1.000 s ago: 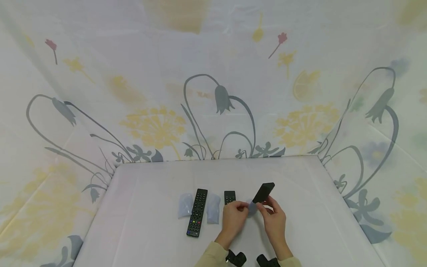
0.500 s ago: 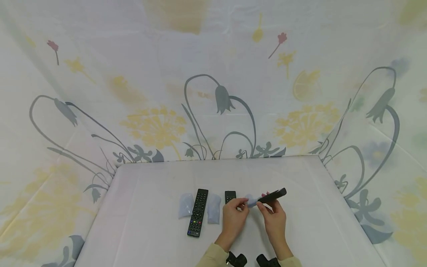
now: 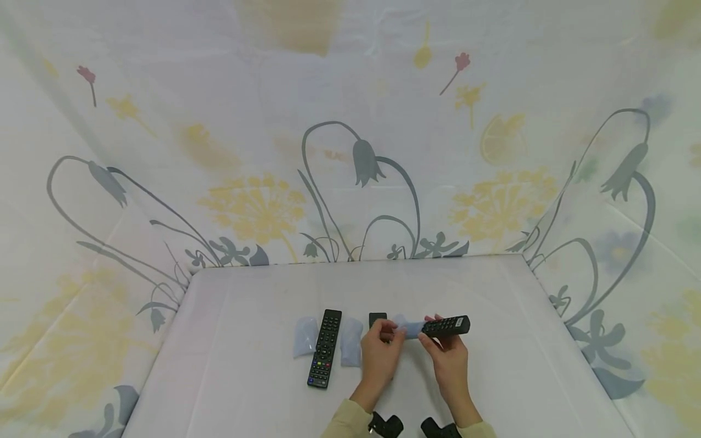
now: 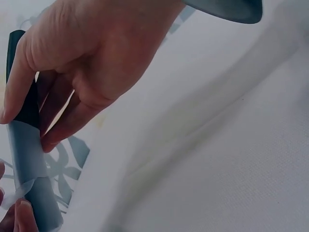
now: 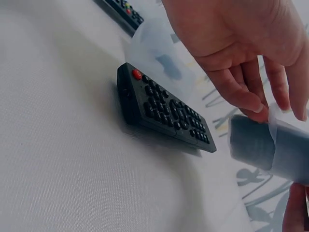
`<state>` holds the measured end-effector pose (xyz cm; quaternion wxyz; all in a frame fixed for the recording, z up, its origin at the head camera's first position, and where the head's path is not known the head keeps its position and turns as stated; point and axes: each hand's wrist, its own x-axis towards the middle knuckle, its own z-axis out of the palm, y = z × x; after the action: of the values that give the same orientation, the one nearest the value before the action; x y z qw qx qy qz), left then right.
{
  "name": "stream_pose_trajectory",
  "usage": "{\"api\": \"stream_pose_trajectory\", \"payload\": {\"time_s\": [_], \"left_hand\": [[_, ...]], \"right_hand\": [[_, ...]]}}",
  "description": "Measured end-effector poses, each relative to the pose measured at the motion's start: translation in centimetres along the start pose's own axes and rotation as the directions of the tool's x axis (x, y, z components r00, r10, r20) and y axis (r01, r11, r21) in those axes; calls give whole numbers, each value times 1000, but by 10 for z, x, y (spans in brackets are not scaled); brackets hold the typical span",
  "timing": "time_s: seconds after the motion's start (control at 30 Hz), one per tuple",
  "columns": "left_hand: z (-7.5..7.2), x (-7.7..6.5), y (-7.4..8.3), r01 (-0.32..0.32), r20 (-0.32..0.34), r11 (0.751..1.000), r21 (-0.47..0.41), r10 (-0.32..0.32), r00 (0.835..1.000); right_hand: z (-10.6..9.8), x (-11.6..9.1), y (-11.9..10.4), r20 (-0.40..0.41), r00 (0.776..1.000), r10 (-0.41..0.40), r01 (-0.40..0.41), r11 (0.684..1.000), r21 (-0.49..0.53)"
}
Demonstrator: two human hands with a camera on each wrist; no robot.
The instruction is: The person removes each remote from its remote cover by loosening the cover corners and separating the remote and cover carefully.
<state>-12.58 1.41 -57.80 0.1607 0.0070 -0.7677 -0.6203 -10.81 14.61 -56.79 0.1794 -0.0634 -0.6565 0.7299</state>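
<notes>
My right hand point(image 3: 451, 362) holds a black remote control point(image 3: 446, 326) by its bare end, buttons facing up. A bluish clear plastic sleeve point(image 3: 412, 330) covers the other end. My left hand point(image 3: 380, 353) pinches the sleeve's loose edge. In the left wrist view, the right hand point(image 4: 96, 58) grips the remote's dark part point(image 4: 30, 104), and left fingertips point(image 4: 24, 215) hold a flap of the sleeve point(image 4: 26, 150). The right wrist view has the left hand point(image 5: 241, 48) at the sleeve point(image 5: 292, 150), whose covered remote end shows through.
Partly behind the left hand lies another black remote point(image 3: 377, 318), its red button visible in the right wrist view. Further left are a longer remote point(image 3: 325, 348) and two bluish plastic packets, one left point(image 3: 305, 336) and one right point(image 3: 351, 342) of it. Floral cloth point(image 3: 356, 201) surrounds the white table point(image 3: 246, 365).
The held remote has tilted down from steep to nearly level, swinging right, and its buttons now face up. The left hand has shifted slightly along the sleeve; the items on the table stay put.
</notes>
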Motion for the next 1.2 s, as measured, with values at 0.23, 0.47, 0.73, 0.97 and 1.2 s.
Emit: {"api": "stream_pose_trajectory", "payload": {"time_s": [0.23,0.47,0.73,0.97,1.2], "left_hand": [[-4,3,2,141,-3,989,-46,-142,990],[-4,4,2,210,-2,972,-108,-212,977],[-6,4,3,210,-8,976,-64,-211,977],[-8,2,1,192,-41,981,17,-191,981],[-11,4,-1,199,-33,979,43,-198,980]], "right_hand": [[1,-1,0,57,996,70,-74,995,65],[-1,0,-2,88,984,153,-157,987,35],[0,-1,-3,92,981,169,-177,981,82],[-2,-1,-3,41,976,213,-215,973,84],[-4,0,-6,-7,972,237,-237,971,-40]]}}
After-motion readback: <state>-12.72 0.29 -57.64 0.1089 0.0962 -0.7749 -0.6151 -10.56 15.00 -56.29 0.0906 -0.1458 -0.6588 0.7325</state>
